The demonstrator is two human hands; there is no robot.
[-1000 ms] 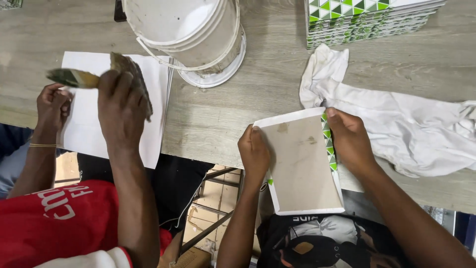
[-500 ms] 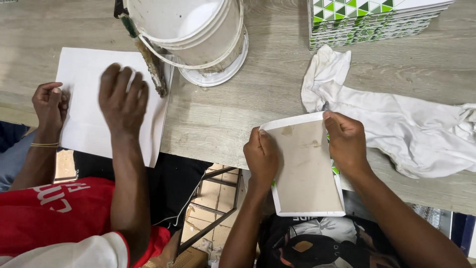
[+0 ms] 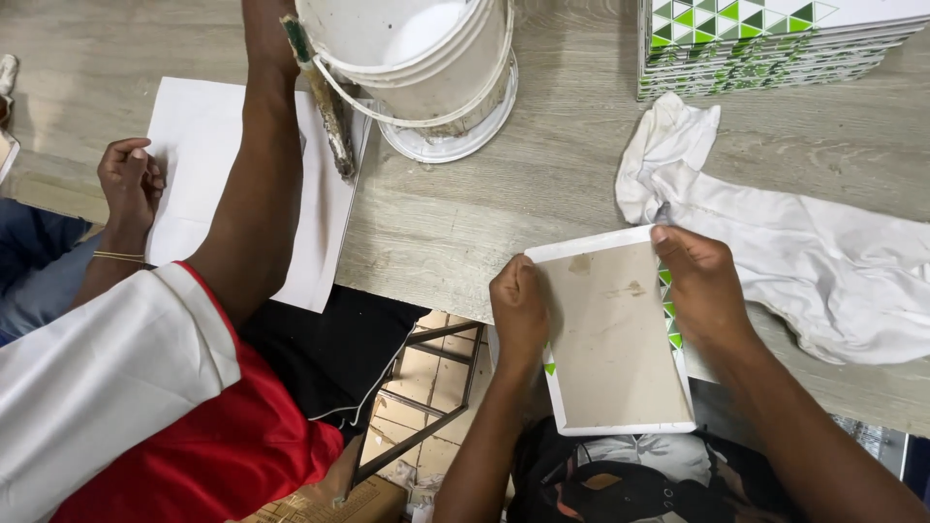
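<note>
Since half a second ago the neighbour's arm (image 3: 254, 184) has stretched forward across the white sheet (image 3: 320, 208) toward the bucket (image 3: 421, 58), and the brush (image 3: 325, 102) now leans against the bucket's side; the tile has barely shifted.

Nearest: left hand (image 3: 518, 310) and right hand (image 3: 705, 286) hold a rectangular tile (image 3: 615, 334) by its two long edges, plain grey back facing up, white border round it, green triangles showing at the rims. Fingers of both hands are curled close round the edges — thumbs on top, the rest hidden beneath. The near half of the tile hangs out past the table edge, over the lap; the far end sits above the tabletop (image 3: 465, 208).

Risk, as a judgement: the grip is by edges only, so a slip could drop the tile onto the lap or the metal frame (image 3: 417, 387) below and chip it. The smudges on the back may be damp paste — that could make fingers slide or mark the cloth.

Just right of the tile lies a crumpled white cloth (image 3: 775, 242), touching the right hand's side. Left, the other person's far hand (image 3: 131, 179) rests fisted on the sheet.

Farther off: the white bucket on its lid, and a stack of green-and-white patterned tiles (image 3: 765, 44) at the far right. Surface is pale wood-grain board; floor below looks tiled, with cardboard.
</note>
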